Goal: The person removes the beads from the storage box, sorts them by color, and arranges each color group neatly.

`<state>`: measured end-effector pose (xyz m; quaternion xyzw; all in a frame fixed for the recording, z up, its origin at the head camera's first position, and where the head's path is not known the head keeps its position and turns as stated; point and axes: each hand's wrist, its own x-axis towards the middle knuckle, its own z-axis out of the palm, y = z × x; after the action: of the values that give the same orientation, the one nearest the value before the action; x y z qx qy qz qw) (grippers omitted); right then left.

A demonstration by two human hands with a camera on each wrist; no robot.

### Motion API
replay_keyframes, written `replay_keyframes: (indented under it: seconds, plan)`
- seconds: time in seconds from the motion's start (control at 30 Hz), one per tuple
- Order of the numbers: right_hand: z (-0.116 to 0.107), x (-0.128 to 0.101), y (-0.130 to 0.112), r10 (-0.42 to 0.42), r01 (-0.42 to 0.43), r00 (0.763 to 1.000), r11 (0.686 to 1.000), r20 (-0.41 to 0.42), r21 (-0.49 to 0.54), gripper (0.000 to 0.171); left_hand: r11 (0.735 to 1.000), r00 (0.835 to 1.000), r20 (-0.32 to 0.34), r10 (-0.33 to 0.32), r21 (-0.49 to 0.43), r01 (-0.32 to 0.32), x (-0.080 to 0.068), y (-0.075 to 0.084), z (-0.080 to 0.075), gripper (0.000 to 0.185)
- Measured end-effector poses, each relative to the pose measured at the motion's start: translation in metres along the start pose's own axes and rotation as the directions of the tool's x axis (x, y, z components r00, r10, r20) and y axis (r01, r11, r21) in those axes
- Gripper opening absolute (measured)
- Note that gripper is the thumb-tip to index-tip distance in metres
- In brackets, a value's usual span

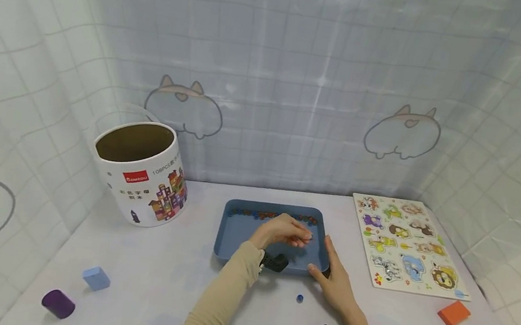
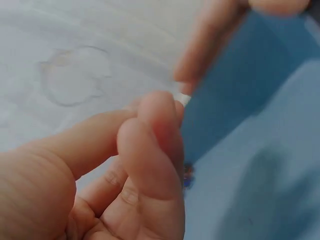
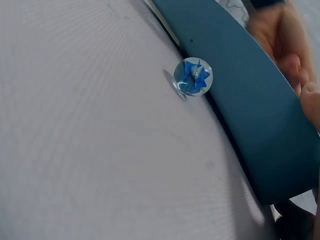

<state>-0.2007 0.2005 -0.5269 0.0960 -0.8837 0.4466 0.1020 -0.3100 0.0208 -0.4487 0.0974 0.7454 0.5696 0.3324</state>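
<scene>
Pinching over the blue tray [image 1: 233, 238], your left hand [image 1: 282, 231] | right hand [image 1: 335, 285] flat, spread at its 4 o'clock rim | blue-swirl marble [image 1: 299, 299] loose on the table at 6 o'clock.

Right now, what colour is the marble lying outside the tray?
The marble is clear glass with blue swirls inside; the right wrist view shows it best.

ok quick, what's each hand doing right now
left hand: fingers pinched together over the blue tray, contents hidden
right hand: open, resting against the tray's edge
</scene>
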Motion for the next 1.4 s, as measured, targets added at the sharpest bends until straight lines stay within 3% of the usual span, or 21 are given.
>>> replay_keyframes:
  seconds: [0.17, 0.37, 0.47, 0.8, 1.03, 1.23, 1.4]
  plan:
    - [0.000, 0.000, 0.000, 0.004, -0.004, 1.000, 1.000, 0.004, -0.010, 0.084, 0.994, 0.996, -0.029, 0.078, 0.082, -0.076, -0.037, -0.016, -0.002, 0.022]
    - [0.000, -0.001, -0.001, 0.016, -0.016, 1.000, 1.000, 0.012, -0.019, 0.085, 0.973, 0.994, 0.010, 0.108, 0.203, -0.108, -0.084, -0.037, 0.016, 0.009]
    - [-0.002, 0.000, 0.000, 0.019, -0.019, 1.000, 1.000, 0.009, -0.018, 0.085, 0.960, 0.993, 0.007, 0.115, 0.257, -0.113, -0.095, -0.046, 0.027, 0.004]
    - [-0.001, 0.000, 0.001, 0.024, -0.024, 1.000, 1.000, 0.014, -0.007, 0.085, 0.936, 0.992, -0.059, 0.110, 0.341, -0.084, -0.097, -0.062, 0.045, 0.006]
    - [-0.002, 0.001, -0.001, -0.013, 0.013, 1.000, 0.999, -0.004, -0.030, 0.083, 0.939, 0.990, -0.072, 0.123, 0.331, -0.093, -0.095, -0.066, 0.050, 0.005]
    - [-0.003, 0.000, -0.003, -0.005, 0.005, 1.000, 1.000, 0.005, -0.012, 0.083, 0.942, 0.987, -0.112, 0.118, 0.328, -0.075, -0.100, -0.062, 0.052, 0.004]
    - [-0.003, 0.000, -0.002, -0.011, 0.011, 1.000, 1.000, 0.003, -0.012, 0.084, 0.942, 0.985, -0.077, 0.154, 0.313, -0.122, -0.104, -0.044, 0.044, 0.009]
